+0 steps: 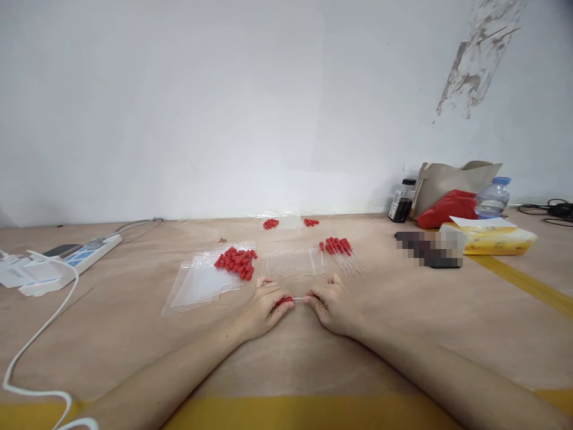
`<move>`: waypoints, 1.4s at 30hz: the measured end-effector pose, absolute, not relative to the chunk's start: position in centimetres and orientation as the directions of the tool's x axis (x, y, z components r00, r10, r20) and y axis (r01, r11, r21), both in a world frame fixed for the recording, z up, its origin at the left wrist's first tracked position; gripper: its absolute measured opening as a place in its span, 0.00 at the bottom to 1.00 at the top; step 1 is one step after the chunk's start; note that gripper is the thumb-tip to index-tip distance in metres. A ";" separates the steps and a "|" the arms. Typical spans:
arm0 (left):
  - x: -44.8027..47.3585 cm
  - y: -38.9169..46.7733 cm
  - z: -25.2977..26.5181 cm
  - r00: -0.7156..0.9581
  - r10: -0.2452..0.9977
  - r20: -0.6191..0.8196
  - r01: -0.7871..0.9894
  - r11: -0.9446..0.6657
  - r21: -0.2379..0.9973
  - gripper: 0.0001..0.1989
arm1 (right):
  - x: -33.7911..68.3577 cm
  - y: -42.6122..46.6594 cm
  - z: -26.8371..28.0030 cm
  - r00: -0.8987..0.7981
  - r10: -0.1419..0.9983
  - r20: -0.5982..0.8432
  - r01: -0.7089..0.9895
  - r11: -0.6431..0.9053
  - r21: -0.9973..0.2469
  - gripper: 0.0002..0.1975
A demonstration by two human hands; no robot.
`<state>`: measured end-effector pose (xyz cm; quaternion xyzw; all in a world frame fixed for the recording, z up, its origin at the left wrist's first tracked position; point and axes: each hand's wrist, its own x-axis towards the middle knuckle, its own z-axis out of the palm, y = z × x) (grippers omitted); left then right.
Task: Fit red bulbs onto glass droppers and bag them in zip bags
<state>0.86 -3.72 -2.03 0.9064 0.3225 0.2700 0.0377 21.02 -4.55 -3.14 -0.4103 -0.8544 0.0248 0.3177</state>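
Note:
My left hand (267, 306) pinches a red rubber dropper bulb (285, 301) between thumb and fingers. Facing it, my right hand (331, 303) grips a thin glass dropper tube (298, 299), whose short visible length meets the bulb; how deep it sits is hidden. Just beyond the hands lies a row of bare glass tubes (293, 263). A heap of loose red bulbs (236, 261) rests on clear plastic bags (197, 283) to the left. Right of the row are several droppers with red bulbs fitted (344, 254).
Smaller groups of red bulbs (271, 224) lie near the wall on clear plastic. At left are a power strip (71, 269) and a white cable (40, 340). A dark bottle (401, 201), a bag (452, 179), a water bottle (492, 198) and a tissue pack (501, 239) stand at right.

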 end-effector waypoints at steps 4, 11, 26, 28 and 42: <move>0.9 -3.8 -1.9 0.676 0.578 0.458 0.540 -0.811 0.226 0.09 | 21.0 -4.4 -3.4 -0.483 0.684 0.546 0.685 0.684 -0.251 0.14; 0.3 -2.9 -1.4 0.668 0.593 0.449 0.522 -0.804 0.285 0.09 | 21.6 -4.4 -2.2 -0.578 0.604 0.548 0.679 0.729 -0.088 0.12; -0.2 -2.7 -2.2 0.610 0.711 0.351 0.565 -0.700 0.436 0.14 | 24.9 -1.5 -1.0 -0.060 0.924 0.377 0.902 0.212 -0.376 0.14; -0.1 -2.7 -2.1 0.610 0.707 0.358 0.565 -0.705 0.430 0.13 | 24.6 -2.0 -1.0 -0.123 0.927 0.354 0.891 0.260 -0.373 0.13; -0.1 -2.6 -1.8 0.641 0.680 0.355 0.538 -0.729 0.423 0.09 | 24.0 -2.9 -1.7 -0.202 0.947 0.249 0.912 0.274 -0.305 0.13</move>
